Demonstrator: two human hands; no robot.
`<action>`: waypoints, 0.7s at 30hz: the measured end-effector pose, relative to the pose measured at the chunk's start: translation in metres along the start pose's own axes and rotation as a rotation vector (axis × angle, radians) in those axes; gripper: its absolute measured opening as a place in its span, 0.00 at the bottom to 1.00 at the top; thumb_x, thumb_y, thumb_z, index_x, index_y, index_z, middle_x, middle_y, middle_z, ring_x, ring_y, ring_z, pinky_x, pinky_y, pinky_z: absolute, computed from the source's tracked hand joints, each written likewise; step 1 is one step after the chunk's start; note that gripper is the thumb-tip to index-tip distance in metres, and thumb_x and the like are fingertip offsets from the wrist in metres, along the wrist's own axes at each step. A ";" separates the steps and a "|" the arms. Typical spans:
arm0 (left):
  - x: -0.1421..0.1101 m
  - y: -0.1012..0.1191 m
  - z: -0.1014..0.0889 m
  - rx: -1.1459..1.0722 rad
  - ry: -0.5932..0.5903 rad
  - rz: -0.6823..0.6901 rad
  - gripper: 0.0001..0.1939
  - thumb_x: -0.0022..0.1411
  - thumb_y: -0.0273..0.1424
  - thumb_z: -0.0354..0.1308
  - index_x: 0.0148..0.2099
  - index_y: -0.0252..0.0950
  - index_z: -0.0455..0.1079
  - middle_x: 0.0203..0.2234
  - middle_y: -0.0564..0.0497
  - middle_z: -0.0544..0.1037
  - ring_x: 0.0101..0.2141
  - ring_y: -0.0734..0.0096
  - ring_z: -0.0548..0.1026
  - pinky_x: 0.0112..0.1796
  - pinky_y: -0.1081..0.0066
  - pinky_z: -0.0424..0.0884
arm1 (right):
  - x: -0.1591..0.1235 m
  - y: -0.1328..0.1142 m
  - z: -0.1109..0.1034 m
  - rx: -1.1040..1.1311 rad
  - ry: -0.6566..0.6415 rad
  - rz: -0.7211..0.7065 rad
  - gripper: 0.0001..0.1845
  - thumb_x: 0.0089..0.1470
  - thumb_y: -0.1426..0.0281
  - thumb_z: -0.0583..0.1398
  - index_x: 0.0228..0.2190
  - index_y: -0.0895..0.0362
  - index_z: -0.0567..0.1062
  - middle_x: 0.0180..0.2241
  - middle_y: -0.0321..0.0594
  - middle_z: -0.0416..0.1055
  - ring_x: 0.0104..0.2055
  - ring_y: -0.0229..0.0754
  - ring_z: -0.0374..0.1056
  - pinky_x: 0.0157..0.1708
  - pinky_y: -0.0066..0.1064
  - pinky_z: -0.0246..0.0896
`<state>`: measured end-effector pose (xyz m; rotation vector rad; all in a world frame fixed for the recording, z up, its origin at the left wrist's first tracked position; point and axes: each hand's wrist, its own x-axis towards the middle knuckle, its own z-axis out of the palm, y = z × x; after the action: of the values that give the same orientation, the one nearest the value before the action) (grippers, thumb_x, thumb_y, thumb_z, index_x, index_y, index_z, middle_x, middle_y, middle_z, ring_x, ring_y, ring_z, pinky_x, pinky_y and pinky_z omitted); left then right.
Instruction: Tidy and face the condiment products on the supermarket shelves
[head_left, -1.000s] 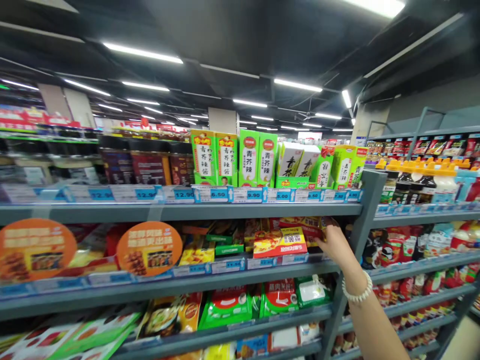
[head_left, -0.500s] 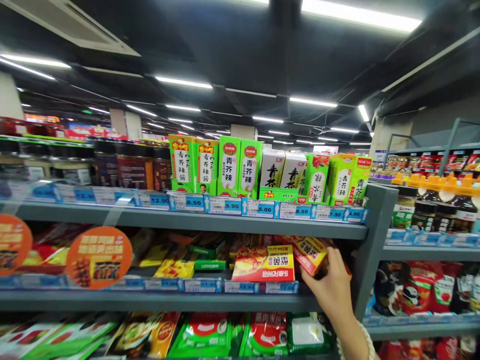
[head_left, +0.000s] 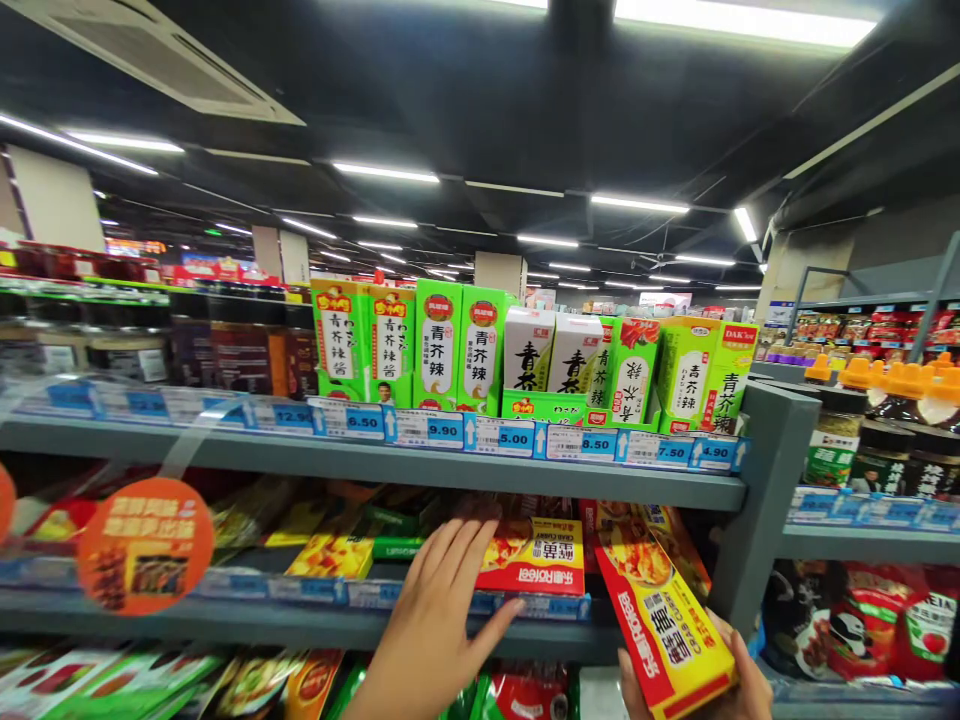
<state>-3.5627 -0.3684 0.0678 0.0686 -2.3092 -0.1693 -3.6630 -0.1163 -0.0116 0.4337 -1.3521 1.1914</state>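
Observation:
A red and yellow crab curry box [head_left: 664, 620] is gripped in my right hand [head_left: 739, 665], tilted, in front of the shelf at the lower right. My left hand [head_left: 442, 610] reaches over the shelf edge with its fingers spread. Its fingertips are at the left end of another crab curry box [head_left: 536, 560], which lies on the middle shelf; whether they touch it I cannot tell. Behind the held box, more curry boxes [head_left: 679, 540] lie deeper in the shelf, partly hidden.
Green wasabi boxes [head_left: 439, 345] stand in a row on the upper shelf [head_left: 525, 470], above blue price tags. A round orange sign [head_left: 146, 545] hangs at the left. The shelf's grey upright [head_left: 765, 500] rises at the right. Bagged goods [head_left: 525, 695] lie below.
My right hand has drawn a crab curry box out of the shelf, toward me and downward. My left hand has come into view beside the other box. The view has shifted slightly.

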 end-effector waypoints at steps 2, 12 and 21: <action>0.015 -0.005 0.001 -0.024 -0.167 -0.065 0.36 0.56 0.55 0.55 0.59 0.37 0.66 0.51 0.41 0.72 0.54 0.46 0.67 0.55 0.48 0.64 | -0.001 0.005 -0.003 0.018 -0.045 0.014 0.55 0.34 0.60 0.75 0.60 0.60 0.61 0.47 0.56 0.66 0.44 0.61 0.69 0.42 0.54 0.68; 0.037 -0.005 -0.007 0.001 -0.383 -0.235 0.36 0.45 0.57 0.62 0.47 0.35 0.71 0.38 0.43 0.73 0.45 0.51 0.70 0.48 0.59 0.68 | 0.009 -0.019 -0.005 0.045 -0.179 0.024 0.43 0.40 0.58 0.71 0.54 0.56 0.62 0.49 0.55 0.63 0.49 0.62 0.68 0.42 0.54 0.70; 0.054 0.003 -0.001 0.189 -0.438 -0.336 0.28 0.56 0.56 0.51 0.28 0.35 0.70 0.26 0.41 0.73 0.36 0.47 0.74 0.41 0.57 0.69 | 0.006 -0.021 -0.003 -0.038 -0.189 -0.093 0.32 0.35 0.61 0.74 0.39 0.54 0.66 0.46 0.47 0.63 0.49 0.60 0.69 0.38 0.51 0.74</action>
<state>-3.5984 -0.3711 0.1085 0.5673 -2.7312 -0.1460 -3.6448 -0.1196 0.0009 0.5876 -1.4965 1.0672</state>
